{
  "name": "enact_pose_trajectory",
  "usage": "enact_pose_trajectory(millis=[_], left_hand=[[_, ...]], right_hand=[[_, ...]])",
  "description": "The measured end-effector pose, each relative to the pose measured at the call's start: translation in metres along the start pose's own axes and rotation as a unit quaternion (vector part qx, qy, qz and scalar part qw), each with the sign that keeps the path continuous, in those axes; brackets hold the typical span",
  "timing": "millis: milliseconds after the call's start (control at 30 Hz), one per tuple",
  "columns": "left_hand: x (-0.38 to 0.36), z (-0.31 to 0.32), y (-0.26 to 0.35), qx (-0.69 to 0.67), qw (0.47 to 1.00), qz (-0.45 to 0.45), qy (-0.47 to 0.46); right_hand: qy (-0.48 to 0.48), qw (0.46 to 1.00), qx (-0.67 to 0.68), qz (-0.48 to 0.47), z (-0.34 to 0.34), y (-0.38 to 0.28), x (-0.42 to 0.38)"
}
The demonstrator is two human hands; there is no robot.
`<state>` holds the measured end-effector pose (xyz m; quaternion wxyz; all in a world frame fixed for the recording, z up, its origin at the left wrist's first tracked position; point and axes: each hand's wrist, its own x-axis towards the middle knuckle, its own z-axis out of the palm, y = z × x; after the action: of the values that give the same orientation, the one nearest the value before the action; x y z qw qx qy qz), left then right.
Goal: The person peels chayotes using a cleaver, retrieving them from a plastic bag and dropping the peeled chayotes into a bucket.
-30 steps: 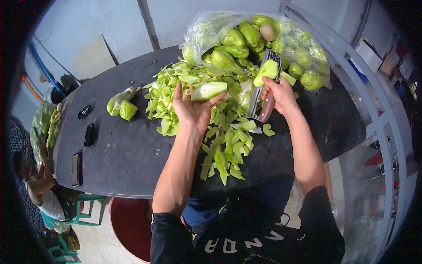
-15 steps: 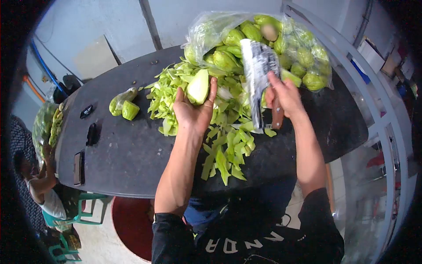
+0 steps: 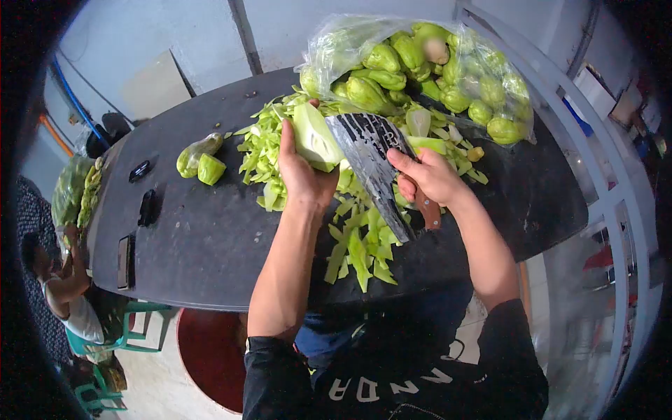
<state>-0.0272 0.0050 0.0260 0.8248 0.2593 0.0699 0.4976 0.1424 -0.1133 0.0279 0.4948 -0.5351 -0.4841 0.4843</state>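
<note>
My left hand (image 3: 305, 170) is wrapped round a cut chayote (image 3: 316, 136), whose pale flat face is turned toward me. In my right hand (image 3: 431, 176) is a cleaver (image 3: 371, 164), gripped by its brown wooden handle (image 3: 428, 212). The wide dark blade is smeared with pale residue, and its upper end comes right up to the chayote. Beneath both hands spreads a heap of sliced chayote (image 3: 360, 248), partly hidden by the blade and the left hand.
A clear plastic bag of whole chayotes (image 3: 455, 91) lies at the table's back. Two chayote pieces (image 3: 203, 164) sit at left on the dark table (image 3: 203, 245), near several small black objects (image 3: 145, 208). A red tub (image 3: 213, 357) stands below the edge; another person (image 3: 66, 290) sits far left.
The cleaver has swung down and left from upright, its blade now beside the chayote. My left hand has turned the chayote so its cut face shows more.
</note>
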Motion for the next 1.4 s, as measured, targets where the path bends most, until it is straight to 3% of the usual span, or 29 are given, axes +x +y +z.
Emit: enact_pose_trajectory(millis=[433,533,1000,1100,1167,1300,1367,1400], left_hand=[[-0.005,-0.001,0.000,0.090,0.995,0.044,-0.027],[-0.009,0.006,-0.008,0.078,0.996,0.040,0.005],[-0.018,0.007,-0.027,0.071,0.997,0.011,0.002],[-0.020,0.010,-0.027,0.057,0.998,-0.002,0.035],[-0.020,0.011,-0.026,0.049,0.999,-0.009,0.001],[-0.015,0.011,-0.020,0.054,0.998,0.005,0.030],[-0.012,0.005,-0.011,0.038,0.998,0.041,-0.025],[-0.012,0.016,-0.009,0.021,0.997,0.065,0.033]], right_hand=[[0.004,0.998,-0.062,-0.023,-0.008,0.009,0.003],[0.003,0.998,-0.056,-0.026,-0.005,0.007,0.002],[0.019,0.994,0.059,-0.095,0.011,0.011,0.003],[0.024,0.992,0.085,-0.094,0.014,0.011,0.004],[0.017,0.991,0.091,-0.093,0.012,0.008,0.003],[0.017,0.993,0.047,-0.107,-0.007,-0.001,-0.003],[0.057,0.983,-0.038,-0.168,-0.010,0.002,-0.002],[0.128,0.965,-0.131,-0.190,-0.004,0.005,-0.002]])
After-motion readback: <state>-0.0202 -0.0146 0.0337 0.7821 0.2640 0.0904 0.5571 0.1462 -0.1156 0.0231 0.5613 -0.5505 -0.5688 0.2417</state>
